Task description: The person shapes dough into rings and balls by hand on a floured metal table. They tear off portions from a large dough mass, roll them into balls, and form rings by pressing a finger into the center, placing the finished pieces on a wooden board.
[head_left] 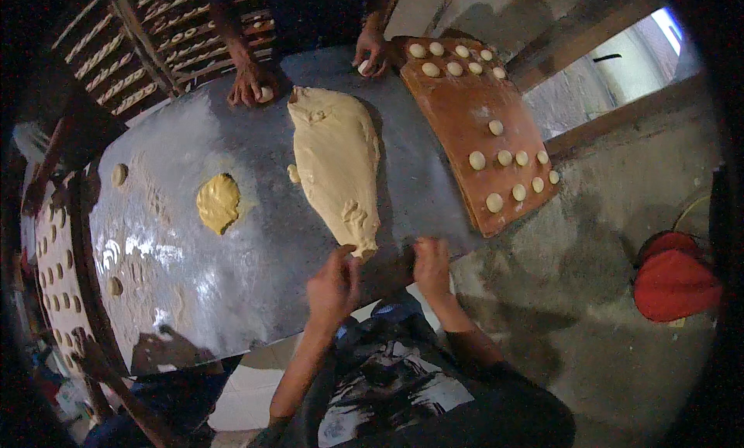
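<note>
Where the floury metal bench (232,270) fills the middle of the view, a long slab of pale dough (335,165) lies across it, running from the far side down to the near edge, its narrow end just at the person's hands. To the right of the dough, a reddish wooden board (465,130) rests tilted over the bench edge, carrying small round dough balls (504,158) in loose rows at its far end and near end. Left of the slab, well apart from it, sits a flat yellow lump of softer paste (218,202). On the floor at the far right lies a red cloth bundle (676,281). Across the bench, another person's two hands each press a small ball: one hand (248,84) left of the slab's far end, the other hand (372,54) just beside the board. The left hand (333,285) has its grip narrow, fingertips pinched on the near tip of the dough. The right hand (431,266) hovers just beside that tip at the bench edge, fingers curled; whether its grip holds a piece I cannot tell.
</note>
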A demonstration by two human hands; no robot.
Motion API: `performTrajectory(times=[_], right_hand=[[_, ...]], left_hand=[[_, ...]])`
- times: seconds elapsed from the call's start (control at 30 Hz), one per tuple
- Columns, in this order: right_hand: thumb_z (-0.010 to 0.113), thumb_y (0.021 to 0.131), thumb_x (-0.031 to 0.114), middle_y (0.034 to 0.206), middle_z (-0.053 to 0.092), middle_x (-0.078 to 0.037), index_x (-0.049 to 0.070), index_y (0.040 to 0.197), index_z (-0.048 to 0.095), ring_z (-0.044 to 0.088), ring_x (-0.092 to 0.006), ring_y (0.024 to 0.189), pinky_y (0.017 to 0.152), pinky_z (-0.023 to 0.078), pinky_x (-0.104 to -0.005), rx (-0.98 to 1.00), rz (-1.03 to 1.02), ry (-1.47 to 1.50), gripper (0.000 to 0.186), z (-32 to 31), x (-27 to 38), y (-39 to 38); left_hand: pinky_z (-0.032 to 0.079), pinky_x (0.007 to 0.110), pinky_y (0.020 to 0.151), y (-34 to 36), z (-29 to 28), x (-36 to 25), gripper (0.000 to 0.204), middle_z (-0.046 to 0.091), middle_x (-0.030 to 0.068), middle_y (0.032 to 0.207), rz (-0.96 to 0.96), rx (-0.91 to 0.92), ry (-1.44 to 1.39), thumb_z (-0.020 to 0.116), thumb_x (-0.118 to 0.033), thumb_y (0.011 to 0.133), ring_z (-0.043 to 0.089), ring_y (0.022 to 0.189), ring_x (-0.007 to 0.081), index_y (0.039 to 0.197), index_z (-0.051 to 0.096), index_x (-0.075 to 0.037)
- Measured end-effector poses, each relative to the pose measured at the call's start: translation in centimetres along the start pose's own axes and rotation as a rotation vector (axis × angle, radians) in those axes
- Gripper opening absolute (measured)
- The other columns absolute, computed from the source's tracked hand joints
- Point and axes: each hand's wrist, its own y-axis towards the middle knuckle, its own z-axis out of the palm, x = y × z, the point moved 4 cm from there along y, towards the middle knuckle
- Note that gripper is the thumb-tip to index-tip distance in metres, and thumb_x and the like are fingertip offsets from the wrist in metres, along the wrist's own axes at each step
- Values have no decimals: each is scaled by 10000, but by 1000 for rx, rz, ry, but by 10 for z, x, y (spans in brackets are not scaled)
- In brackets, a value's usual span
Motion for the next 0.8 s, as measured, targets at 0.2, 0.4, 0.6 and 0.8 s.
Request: performTrajectory(times=[0.2,0.4,0.6,0.8], right_hand=[[460,1084,346,748,576,-16,40,861,604,533,-145,705,665,435,-305,-50,399,1112,405,-39,50,37],[626,980,304,781,610,-61,38,870,621,559,-180,747,719,453,-337,141,578,848,289,-47,71,3],[682,879,262,1480,405,-280,48,1083,669,464,-512,1280,1038,379,-617,122,-65,-159,296,-19,25,16],[659,922,245,1540,412,-247,124,1460,506,372,-479,1415,1178,214,-635,233,-236,-27,573,43,51,50]], left_hand=[[500,602,613,30,65,-59,337,645,308,786,68,245,-300,439,-387,1067,644,719,515,1123,507,-62],[506,603,638,48,49,-27,296,653,316,812,188,184,-88,448,-300,1061,645,737,522,1028,580,-37],[524,483,781,110,3,-1,250,697,146,958,322,-198,546,650,-236,918,667,933,342,1115,628,-84],[445,431,886,101,25,34,279,692,52,972,355,-215,490,737,-207,818,642,973,271,1079,682,-125]])
